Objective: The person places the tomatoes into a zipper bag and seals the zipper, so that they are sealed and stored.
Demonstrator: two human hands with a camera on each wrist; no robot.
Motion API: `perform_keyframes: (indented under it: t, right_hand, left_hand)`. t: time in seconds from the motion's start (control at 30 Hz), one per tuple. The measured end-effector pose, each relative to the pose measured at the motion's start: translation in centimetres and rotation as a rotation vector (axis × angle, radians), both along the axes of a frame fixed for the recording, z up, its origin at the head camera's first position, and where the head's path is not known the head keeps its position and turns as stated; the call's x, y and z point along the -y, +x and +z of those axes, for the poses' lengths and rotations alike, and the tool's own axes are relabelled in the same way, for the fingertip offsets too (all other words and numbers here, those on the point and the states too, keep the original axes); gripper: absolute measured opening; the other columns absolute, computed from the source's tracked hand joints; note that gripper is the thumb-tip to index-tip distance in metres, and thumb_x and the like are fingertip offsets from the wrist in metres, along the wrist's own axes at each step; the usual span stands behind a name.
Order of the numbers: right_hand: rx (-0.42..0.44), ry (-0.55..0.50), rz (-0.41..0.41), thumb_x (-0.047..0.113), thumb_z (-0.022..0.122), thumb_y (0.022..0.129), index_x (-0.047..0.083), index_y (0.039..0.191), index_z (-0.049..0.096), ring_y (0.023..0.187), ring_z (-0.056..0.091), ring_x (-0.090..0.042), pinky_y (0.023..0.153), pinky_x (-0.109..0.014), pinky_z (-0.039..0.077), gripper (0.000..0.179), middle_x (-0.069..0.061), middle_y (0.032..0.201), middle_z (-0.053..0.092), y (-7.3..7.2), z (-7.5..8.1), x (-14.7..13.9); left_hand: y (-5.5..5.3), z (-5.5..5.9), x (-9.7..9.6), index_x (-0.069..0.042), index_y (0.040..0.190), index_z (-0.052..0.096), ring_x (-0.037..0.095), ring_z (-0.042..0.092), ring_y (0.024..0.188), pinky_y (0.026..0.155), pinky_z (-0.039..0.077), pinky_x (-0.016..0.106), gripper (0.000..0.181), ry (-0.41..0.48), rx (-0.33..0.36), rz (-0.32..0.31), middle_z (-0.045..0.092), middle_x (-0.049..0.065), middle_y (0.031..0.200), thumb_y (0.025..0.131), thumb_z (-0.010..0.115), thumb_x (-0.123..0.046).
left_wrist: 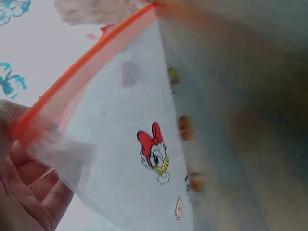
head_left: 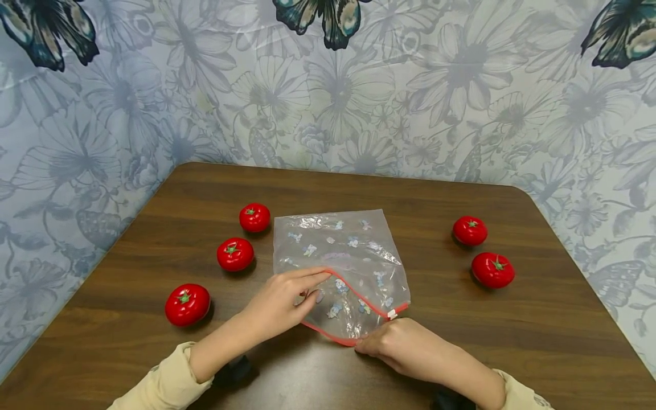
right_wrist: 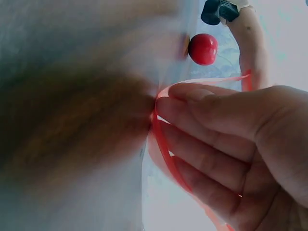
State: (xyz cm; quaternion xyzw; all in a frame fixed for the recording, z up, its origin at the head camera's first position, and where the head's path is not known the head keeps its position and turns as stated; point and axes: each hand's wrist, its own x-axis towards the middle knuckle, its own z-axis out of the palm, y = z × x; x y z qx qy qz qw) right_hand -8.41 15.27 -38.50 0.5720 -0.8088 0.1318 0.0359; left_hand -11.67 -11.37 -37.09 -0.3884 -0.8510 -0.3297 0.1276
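Observation:
A clear zip bag with small printed figures lies on the table, its mouth edged in red and spread apart. My left hand pinches the far red edge between thumb and fingers, lifting it off the near one. In the left wrist view a cartoon duck print shows on the plastic beside that hand. My right hand grips the near red edge close to the mouth's right end, fingers curled behind it. A white slider sits on the zip just above the right hand.
Three red tomatoes, one of them a near tomato, stand left of the bag. On the right are two more, a farther tomato and a closer tomato. The brown wooden table ends at a flower-patterned backdrop.

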Motion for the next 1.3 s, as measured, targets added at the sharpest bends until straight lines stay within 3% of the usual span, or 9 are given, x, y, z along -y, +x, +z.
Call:
perform_keyframes:
  t: [0.17, 0.33, 0.5, 0.67, 0.83, 1.03, 1.13, 1.3]
  right_hand:
    - [0.002, -0.031, -0.004, 0.006, 0.072, 0.078, 0.017, 0.11, 0.068, 0.076, 0.059, 0.0, 0.069, -0.015, 0.047, 0.034, 0.014, 0.086, 0.064, -0.1, -0.1, -0.1]
    - [-0.053, -0.057, 0.048, 0.008, 0.072, 0.08, 0.013, 0.112, 0.067, 0.097, 0.059, -0.003, 0.083, -0.02, 0.046, 0.033, 0.01, 0.105, 0.065, 0.0, -0.1, -0.1]
    - [-0.096, -0.02, 0.055, 0.013, 0.072, 0.082, 0.009, 0.122, 0.062, 0.11, 0.055, -0.01, 0.088, -0.023, 0.044, 0.041, 0.002, 0.12, 0.061, 0.2, 0.0, 0.7]
    - [-0.039, 0.076, 0.06, 0.016, 0.07, 0.084, 0.009, 0.128, 0.058, 0.115, 0.052, -0.011, 0.091, -0.025, 0.043, 0.046, 0.0, 0.125, 0.058, 0.2, 0.0, 1.2]
    - [0.005, 0.1, 0.069, 0.016, 0.068, 0.086, 0.01, 0.126, 0.059, 0.113, 0.053, -0.009, 0.09, -0.024, 0.043, 0.041, 0.003, 0.122, 0.06, 0.1, -0.2, 1.4]
    - [0.044, 0.097, 0.072, 0.015, 0.067, 0.087, 0.012, 0.122, 0.062, 0.11, 0.054, -0.007, 0.089, -0.023, 0.043, 0.036, 0.004, 0.12, 0.06, 0.0, -0.1, 1.2]
    - [0.059, 0.096, 0.066, 0.015, 0.067, 0.087, 0.013, 0.12, 0.064, 0.11, 0.054, -0.007, 0.089, -0.023, 0.043, 0.033, 0.003, 0.119, 0.061, -0.1, -0.1, 1.1]
    - [0.067, 0.076, 0.079, 0.011, 0.067, 0.086, 0.013, 0.116, 0.066, 0.11, 0.055, -0.006, 0.09, -0.022, 0.042, 0.031, 0.002, 0.117, 0.062, -0.2, -0.2, 0.9]
  left_hand:
    - [0.2, 0.4, -0.1, -0.004, 0.119, 0.065, 0.01, 0.056, 0.077, 0.058, 0.042, 0.016, 0.04, -0.03, -0.007, -0.014, 0.061, 0.004, 0.12, 0.08, 0.065, 0.004]
    - [0.3, 0.4, 0.0, -0.007, 0.121, 0.064, 0.009, 0.06, 0.092, 0.065, 0.046, 0.018, 0.041, -0.084, -0.005, -0.035, 0.06, 0.002, 0.122, 0.082, 0.068, 0.001]
    - [0.3, 0.4, 0.0, -0.006, 0.123, 0.063, 0.012, 0.059, 0.102, 0.073, 0.05, 0.023, 0.044, -0.11, -0.008, -0.041, 0.059, 0.002, 0.123, 0.08, 0.066, 0.004]
    - [0.3, 0.6, -0.1, -0.003, 0.125, 0.06, 0.016, 0.056, 0.108, 0.076, 0.05, 0.027, 0.049, -0.179, -0.012, -0.045, 0.048, 0.007, 0.136, 0.078, 0.058, 0.011]
    - [0.2, 0.9, -0.3, -0.002, 0.127, 0.058, 0.023, 0.047, 0.121, 0.096, 0.041, 0.038, 0.05, -0.252, 0.024, -0.048, 0.041, 0.007, 0.142, 0.079, 0.055, 0.012]
    - [-0.8, 1.2, -0.5, -0.002, 0.126, 0.058, 0.023, 0.046, 0.118, 0.094, 0.041, 0.039, 0.044, -0.165, 0.069, -0.052, 0.05, 0.007, 0.134, 0.083, 0.058, 0.004]
    - [-1.6, 1.3, -0.4, -0.002, 0.127, 0.057, 0.023, 0.039, 0.126, 0.099, 0.036, 0.042, 0.04, -0.096, 0.111, -0.075, 0.047, 0.007, 0.138, 0.087, 0.056, -0.002]
    - [-3.0, 1.5, 0.0, -0.001, 0.132, 0.052, 0.018, 0.031, 0.133, 0.104, 0.029, 0.041, 0.039, -0.006, 0.263, -0.18, 0.037, 0.003, 0.146, 0.093, 0.047, -0.004]
